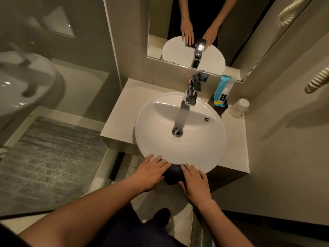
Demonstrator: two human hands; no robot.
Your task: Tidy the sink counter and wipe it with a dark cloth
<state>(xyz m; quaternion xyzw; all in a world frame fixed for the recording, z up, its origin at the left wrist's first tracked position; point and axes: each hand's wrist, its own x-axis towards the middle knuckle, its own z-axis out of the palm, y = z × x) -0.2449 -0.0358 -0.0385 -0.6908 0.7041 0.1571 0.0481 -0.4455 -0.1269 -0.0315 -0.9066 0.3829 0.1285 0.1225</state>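
Note:
A dark cloth point(174, 173) lies bunched on the near rim of the round white basin point(160, 139), which sits on a pale counter point(121, 111). My left hand point(151, 172) lies flat on the cloth's left side, fingers spread onto the rim. Pressing on the cloth's right side is my right hand point(195, 183), its fingers also extended. Most of the cloth is hidden under the two hands.
A chrome tap point(191, 95) stands at the back of the basin. Right of it on the counter are a blue packet point(222, 91) on a dark tray and an upturned cup point(238, 107). A mirror point(231, 32) hangs behind. A grey mat point(49, 157) covers the floor at left.

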